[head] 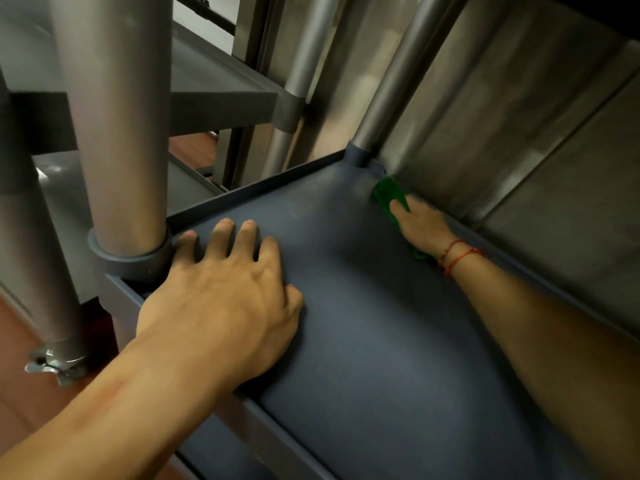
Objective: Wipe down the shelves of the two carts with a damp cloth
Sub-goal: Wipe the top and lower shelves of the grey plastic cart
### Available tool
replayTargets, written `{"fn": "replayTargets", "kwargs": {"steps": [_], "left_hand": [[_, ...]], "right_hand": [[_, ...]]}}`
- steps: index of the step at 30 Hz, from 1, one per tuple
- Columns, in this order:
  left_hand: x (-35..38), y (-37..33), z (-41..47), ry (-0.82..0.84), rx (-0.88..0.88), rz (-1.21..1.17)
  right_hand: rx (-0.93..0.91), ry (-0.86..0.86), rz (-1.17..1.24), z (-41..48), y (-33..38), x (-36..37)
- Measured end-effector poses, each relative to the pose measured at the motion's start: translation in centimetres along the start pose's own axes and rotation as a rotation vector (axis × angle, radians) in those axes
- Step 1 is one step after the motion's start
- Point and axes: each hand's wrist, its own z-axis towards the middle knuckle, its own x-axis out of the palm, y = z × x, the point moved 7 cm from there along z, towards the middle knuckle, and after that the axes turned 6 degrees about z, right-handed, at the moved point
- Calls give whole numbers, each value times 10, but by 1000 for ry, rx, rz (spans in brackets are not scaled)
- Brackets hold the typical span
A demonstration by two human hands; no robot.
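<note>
A dark grey cart shelf (363, 306) with a raised rim fills the middle of the view. My left hand (221, 299) rests flat on its near left corner, fingers spread, beside a metal post (117, 133). My right hand (422, 223) reaches to the far right corner and presses a green cloth (389, 194) against the shelf close to the corner post (391, 98). The cloth shows ahead of my fingers and a scrap of it under my wrist; the rest is hidden beneath the hand.
A second grey cart (214, 95) with its shelves stands to the left, just behind this one. Stainless steel panels (519, 133) rise along the right side. Brown floor (14, 393) and a caster bracket (55, 367) show at the lower left.
</note>
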Motion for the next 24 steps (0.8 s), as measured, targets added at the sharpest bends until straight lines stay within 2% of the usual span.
{"fn": "replayTargets", "kwargs": {"steps": [3, 7, 11, 13, 18, 24], "left_hand": [[-1, 0, -1, 11, 9, -12], [-3, -1, -4, 16, 14, -7], [-5, -1, -5, 9, 19, -10], [-5, 0, -5, 14, 21, -28], [-5, -1, -4, -11, 27, -41], [-6, 1, -4, -52, 25, -95]], "right_hand": [[-119, 74, 0, -61, 27, 10], [-449, 137, 9, -167, 64, 23], [-591, 208, -20, -188, 66, 21], [-578, 158, -30, -165, 59, 17], [-232, 89, 30, -89, 7, 5], [-235, 90, 56, -107, 17, 13]]}}
